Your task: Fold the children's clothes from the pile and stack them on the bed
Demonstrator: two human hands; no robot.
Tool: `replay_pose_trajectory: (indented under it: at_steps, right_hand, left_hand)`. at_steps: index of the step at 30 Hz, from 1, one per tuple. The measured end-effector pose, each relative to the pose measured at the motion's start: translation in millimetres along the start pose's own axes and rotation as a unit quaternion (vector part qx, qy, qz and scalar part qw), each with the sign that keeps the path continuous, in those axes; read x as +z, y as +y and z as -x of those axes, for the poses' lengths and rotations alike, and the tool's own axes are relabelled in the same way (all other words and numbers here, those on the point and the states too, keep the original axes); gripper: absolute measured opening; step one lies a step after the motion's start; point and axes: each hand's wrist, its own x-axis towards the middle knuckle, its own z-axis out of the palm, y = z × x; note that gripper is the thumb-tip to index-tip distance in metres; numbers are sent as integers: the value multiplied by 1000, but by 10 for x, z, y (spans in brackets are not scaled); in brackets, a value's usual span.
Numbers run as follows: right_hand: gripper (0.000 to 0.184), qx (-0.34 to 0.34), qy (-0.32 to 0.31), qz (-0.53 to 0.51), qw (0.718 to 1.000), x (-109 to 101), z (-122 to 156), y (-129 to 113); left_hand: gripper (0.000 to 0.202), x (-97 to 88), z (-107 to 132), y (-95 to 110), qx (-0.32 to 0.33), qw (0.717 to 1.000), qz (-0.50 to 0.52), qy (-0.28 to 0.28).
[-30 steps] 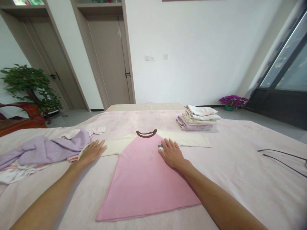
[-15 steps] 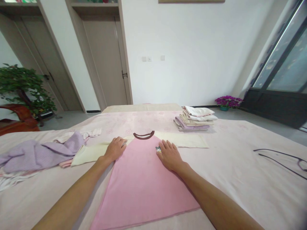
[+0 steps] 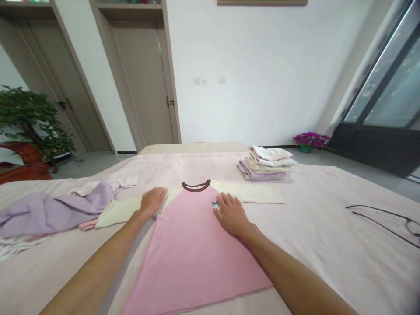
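Observation:
A pink shirt (image 3: pixel 197 253) with cream sleeves and a brown collar lies spread out in front of me. My right hand (image 3: pixel 232 213) rests flat and open on its upper chest, fingers pointing away, beside a small cartoon print (image 3: pixel 215 205). On the left, my left hand (image 3: pixel 153 200) lies over the inner part of the cream sleeve (image 3: pixel 121 208), near the shoulder. Its fingers look stretched and close together, with their undersides hidden. The other sleeve (image 3: pixel 262 192) reaches straight out to the right.
A heap of lilac clothing (image 3: pixel 55 212) touches the left sleeve's end. Behind the right sleeve stands a stack of folded clothes (image 3: pixel 267 164). Eyeglasses (image 3: pixel 387 214) lie at the right on the pale pink bedspread (image 3: pixel 328 262). A wooden chair (image 3: pixel 26 162) stands at the left.
My left hand has slid slightly left, off the pink shoulder and onto the sleeve, and has turned a little. My right hand stays in nearly the same place.

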Motion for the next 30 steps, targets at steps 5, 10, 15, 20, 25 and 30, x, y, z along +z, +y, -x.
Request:
replay_pose_trajectory:
  at_steps: [5, 10, 15, 20, 25, 30]
  right_hand:
    - [53, 0, 4, -2, 1000, -3, -4, 7]
    - [53, 2, 6, -3, 1000, 1, -7, 10]
    - [51, -2, 15, -4, 1000, 15, -5, 7]
    - [52, -6, 20, -4, 1000, 14, 2, 7]
    - [53, -5, 23, -4, 1000, 16, 8, 12]
    - [53, -7, 23, -8, 1000, 17, -1, 14]
  left_hand:
    - [35, -48, -138, 37, -27, 999, -9, 34]
    - [24, -43, -289, 3, -37, 999, -16, 7]
    - [16, -127, -402, -36, -10, 999, -29, -30]
    - [21, -129, -336, 28, 13, 998, -66, 16]
    - [28, -16, -216, 163, 6, 995, -69, 66]
    - [27, 43, -113, 325, 76, 993, -40, 76]
